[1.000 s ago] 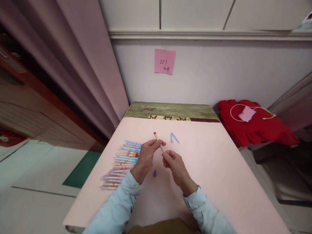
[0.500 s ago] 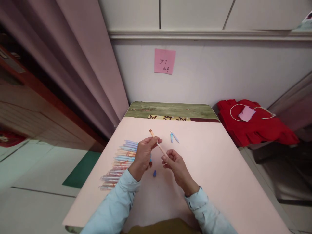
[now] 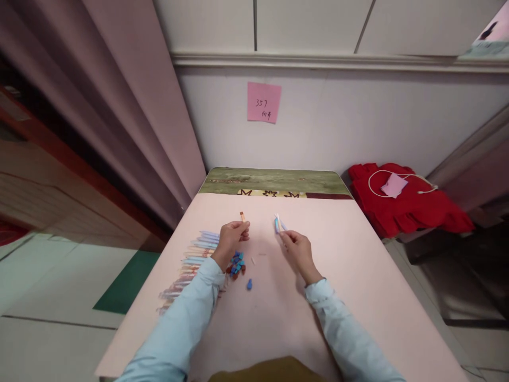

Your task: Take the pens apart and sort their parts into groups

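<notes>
My left hand (image 3: 231,239) pinches a short orange pen cap (image 3: 242,217) with a brown end, held upward above the table. To the right, my right hand (image 3: 299,253) grips a slim pale pen (image 3: 280,225) by its lower end, the tip pointing away from me. That pen is over or against a light blue cap (image 3: 276,226) and a lavender pen, which it partly hides. Beside my left wrist is a small pile of blue and brown pieces (image 3: 237,264). A tiny white piece (image 3: 253,261) and a single blue piece (image 3: 249,285) lie nearby.
A row of patterned pens (image 3: 201,248) lies on the table's left side, partly behind my left forearm. The pale table cover (image 3: 350,297) leaves a green strip (image 3: 318,180) bare at the back. Red cloth (image 3: 421,204) with a white cable is at the right.
The pen has come apart: my left hand keeps the orange cap, while my right hand has carried the pale pen forward to the blue cap. The pile and a tiny white piece now show.
</notes>
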A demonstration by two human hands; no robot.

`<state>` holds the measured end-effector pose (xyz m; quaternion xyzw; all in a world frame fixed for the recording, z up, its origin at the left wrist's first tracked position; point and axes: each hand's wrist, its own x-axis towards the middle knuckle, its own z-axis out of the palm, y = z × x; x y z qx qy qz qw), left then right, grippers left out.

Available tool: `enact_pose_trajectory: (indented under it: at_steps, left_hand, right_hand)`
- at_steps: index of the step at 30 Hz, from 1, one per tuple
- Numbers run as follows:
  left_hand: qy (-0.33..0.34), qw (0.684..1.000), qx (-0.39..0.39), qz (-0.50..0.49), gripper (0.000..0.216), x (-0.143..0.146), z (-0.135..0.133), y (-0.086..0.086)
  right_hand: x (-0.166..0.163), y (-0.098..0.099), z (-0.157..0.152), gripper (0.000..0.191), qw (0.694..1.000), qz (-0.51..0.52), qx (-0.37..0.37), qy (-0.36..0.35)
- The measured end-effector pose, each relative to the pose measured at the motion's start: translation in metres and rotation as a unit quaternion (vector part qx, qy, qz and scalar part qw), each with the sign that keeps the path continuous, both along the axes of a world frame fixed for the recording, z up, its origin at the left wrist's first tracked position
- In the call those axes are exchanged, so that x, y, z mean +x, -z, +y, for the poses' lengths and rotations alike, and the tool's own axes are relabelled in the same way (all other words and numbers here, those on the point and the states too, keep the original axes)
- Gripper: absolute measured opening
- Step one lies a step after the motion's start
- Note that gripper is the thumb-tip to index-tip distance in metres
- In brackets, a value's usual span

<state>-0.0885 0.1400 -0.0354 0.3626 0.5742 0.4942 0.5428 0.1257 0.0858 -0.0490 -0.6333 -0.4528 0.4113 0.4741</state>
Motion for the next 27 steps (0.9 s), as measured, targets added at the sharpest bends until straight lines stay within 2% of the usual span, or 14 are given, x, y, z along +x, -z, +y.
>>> enact_pose_trajectory:
  at_steps: [3, 5, 9, 13, 19, 23, 25, 27]
  left_hand:
    - [0.003, 1.000, 0.000, 0.030, 0.038, 0.000, 0.008, 0.013]
    - [0.005, 0.999, 0.001, 0.046, 0.036, -0.001, 0.011, 0.017]
    - [0.018, 0.997, -0.009, 0.073, 0.032, 0.003, 0.012, 0.026]
    - [0.027, 0.993, -0.025, 0.116, 0.023, 0.013, 0.012, 0.032]
    - [0.048, 0.970, -0.055, 0.232, 0.011, 0.026, 0.021, 0.031]
    - [0.057, 0.958, -0.064, 0.272, 0.011, 0.030, 0.028, 0.027]
    - [0.061, 0.958, -0.065, 0.271, 0.012, 0.032, 0.030, 0.026]
    - [0.063, 0.962, -0.064, 0.258, 0.014, 0.033, 0.029, 0.024]
  right_hand:
    - [0.005, 0.001, 0.016, 0.032, 0.990, -0.141, 0.017, 0.005]
    - [0.004, 0.002, 0.021, 0.029, 0.980, -0.198, 0.014, -0.009]
    - [-0.008, 0.002, 0.024, 0.027, 0.965, -0.260, -0.002, -0.040]
    - [-0.022, 0.005, 0.029, 0.020, 0.948, -0.316, -0.008, -0.040]
    - [-0.032, 0.013, 0.039, 0.015, 0.893, -0.448, -0.009, -0.045]
    - [-0.030, 0.014, 0.039, 0.017, 0.879, -0.476, 0.006, -0.041]
    - [-0.027, 0.013, 0.033, 0.016, 0.888, -0.454, 0.047, -0.051]
    - [-0.025, 0.013, 0.023, 0.014, 0.902, -0.406, 0.103, -0.103]
